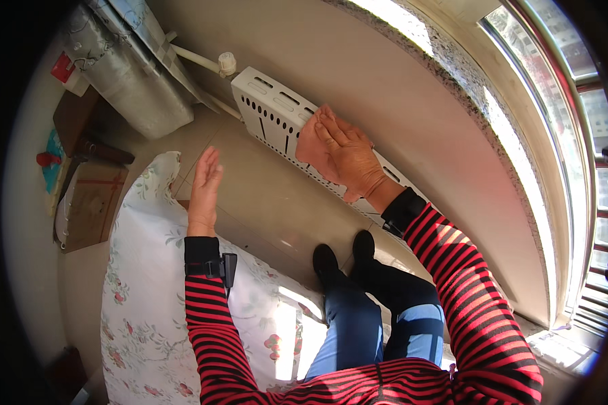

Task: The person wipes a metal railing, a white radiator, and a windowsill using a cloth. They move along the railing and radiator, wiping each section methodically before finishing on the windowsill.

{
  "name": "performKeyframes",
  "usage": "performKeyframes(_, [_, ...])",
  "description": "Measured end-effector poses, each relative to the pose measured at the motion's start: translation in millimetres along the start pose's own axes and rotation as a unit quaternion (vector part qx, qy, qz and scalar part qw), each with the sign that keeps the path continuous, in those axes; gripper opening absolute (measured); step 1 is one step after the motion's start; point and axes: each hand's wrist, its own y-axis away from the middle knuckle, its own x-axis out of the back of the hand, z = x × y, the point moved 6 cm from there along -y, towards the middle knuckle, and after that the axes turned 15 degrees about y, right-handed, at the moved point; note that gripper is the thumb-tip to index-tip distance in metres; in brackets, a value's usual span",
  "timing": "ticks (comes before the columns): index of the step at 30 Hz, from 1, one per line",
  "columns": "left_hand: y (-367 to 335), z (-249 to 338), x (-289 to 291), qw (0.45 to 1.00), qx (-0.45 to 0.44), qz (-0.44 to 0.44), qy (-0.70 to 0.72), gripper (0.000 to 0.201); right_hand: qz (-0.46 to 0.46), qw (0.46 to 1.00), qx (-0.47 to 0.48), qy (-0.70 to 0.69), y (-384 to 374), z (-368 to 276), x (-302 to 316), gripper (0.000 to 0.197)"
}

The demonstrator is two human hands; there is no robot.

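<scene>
Because the pink cloth (312, 150) drapes over the radiator's (266, 111) upper front edge, I judge the right hand (353, 156) steadies it there, fingers together, thumb hidden; the left hand (205, 185) hangs free, fingers together.

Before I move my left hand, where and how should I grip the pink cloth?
Probably pinch the pink cloth by its left edge, bringing the left hand in from the left: that part lies uncovered over the front of the white radiator, while the right hand covers much of the other side.
</scene>
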Motion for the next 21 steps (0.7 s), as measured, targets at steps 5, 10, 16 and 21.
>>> performKeyframes(5, [24, 20, -159, 0.861, -0.296, -0.230, -0.345, 0.107, 0.088, 0.996, -0.009, -0.002, -12, 1, -9, 0.093])
performKeyframes(10, [29, -7, -238, 0.867, -0.308, -0.201, -0.336, 0.133, 0.147, 0.971, -0.003, -0.188, -12, 17, -18, 0.077])
performKeyframes(16, [24, -15, -237, 0.897, -0.261, -0.160, -0.318, 0.133, 0.188, 0.926, -0.018, -0.326, -1, 34, -8, 0.059])
performKeyframes(21, [33, -11, -248, 0.788, -0.287, -0.194, -0.510, 0.102, 0.209, 0.943, -0.064, -0.251, 71, 59, -1, 0.040])
